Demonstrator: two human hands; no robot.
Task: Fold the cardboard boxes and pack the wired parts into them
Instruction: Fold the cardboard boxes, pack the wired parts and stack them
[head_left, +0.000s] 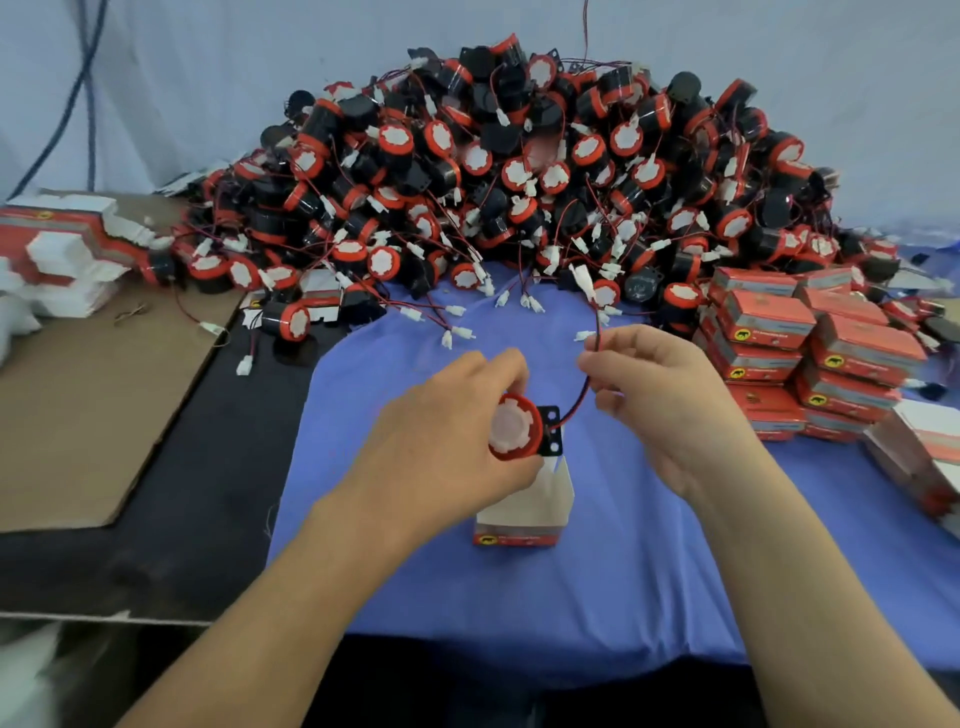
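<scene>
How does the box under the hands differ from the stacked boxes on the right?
The open box stands on end, top open, white inside showing; the stacked boxes lie flat and closed. The open box stands alone on the cloth; the stacked boxes are piled in layers. Both are red with a yellow logo.

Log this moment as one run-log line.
step: packing part | left hand: grips wired part at open box top | right hand: pinches wire | closed boxes: stacked right
</scene>
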